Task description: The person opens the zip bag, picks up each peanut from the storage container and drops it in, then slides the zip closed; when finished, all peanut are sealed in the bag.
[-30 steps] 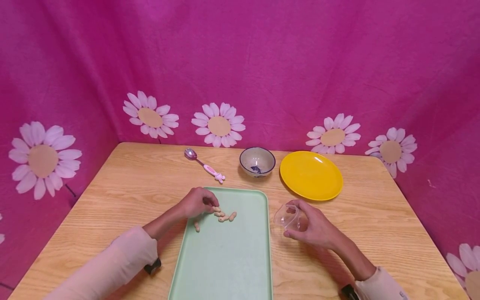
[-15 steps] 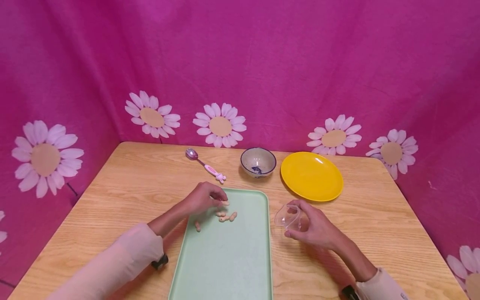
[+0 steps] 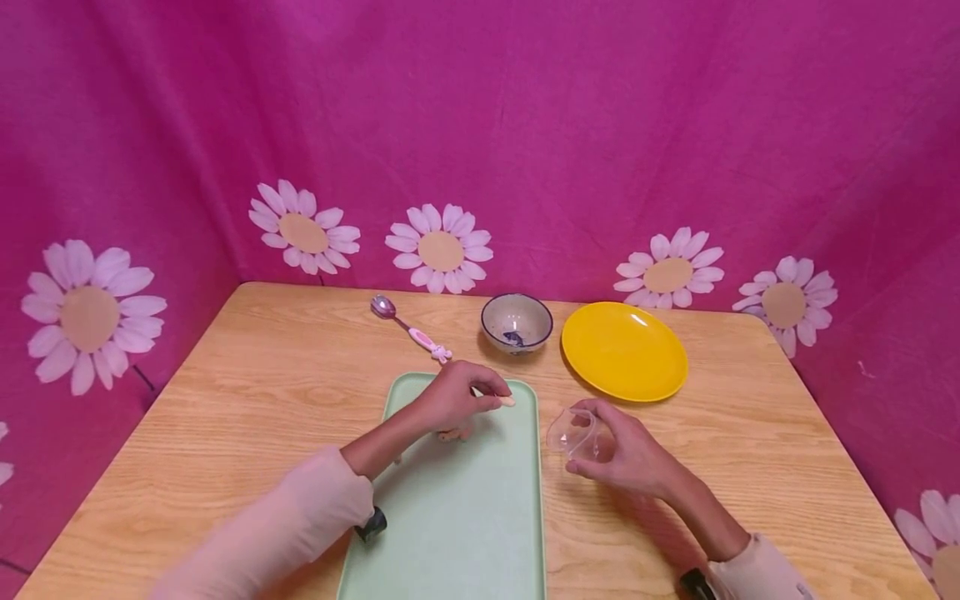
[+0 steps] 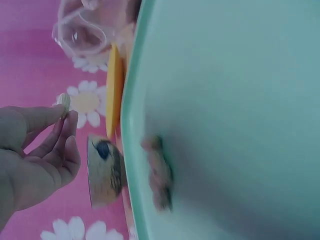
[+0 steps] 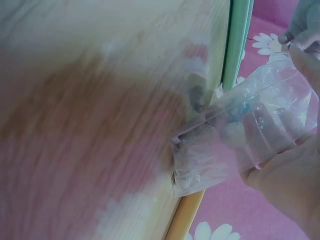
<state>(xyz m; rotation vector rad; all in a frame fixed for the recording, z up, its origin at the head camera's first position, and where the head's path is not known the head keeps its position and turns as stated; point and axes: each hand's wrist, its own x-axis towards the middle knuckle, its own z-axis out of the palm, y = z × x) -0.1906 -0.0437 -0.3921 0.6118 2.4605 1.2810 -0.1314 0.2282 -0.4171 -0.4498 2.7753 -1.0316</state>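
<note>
My left hand [image 3: 457, 395] pinches a single peanut [image 3: 507, 402] between thumb and fingertips, above the far right part of the green tray [image 3: 480, 533]. In the left wrist view the held peanut [image 4: 64, 101] stands out past the fingertips. Several loose peanuts [image 3: 453, 434] lie on the tray, partly hidden by the left arm. To the right of the tray, my right hand [image 3: 628, 446] grips a clear plastic bag [image 3: 564, 432] with its mouth spread. The right wrist view shows the bag [image 5: 200, 167] over the wooden table, fingers visible through its wall.
Behind the tray stand a small blue-rimmed bowl [image 3: 517, 321] and, to its right, a yellow plate [image 3: 624, 352]. A spoon [image 3: 412, 329] with a pink rabbit handle lies at the back left. Pink flowered cloth [image 3: 525, 150] closes off the table's back and sides.
My left hand has lifted a peanut from the group on the tray and carried it right, closer to the bag. The right hand and bag stay nearly still.
</note>
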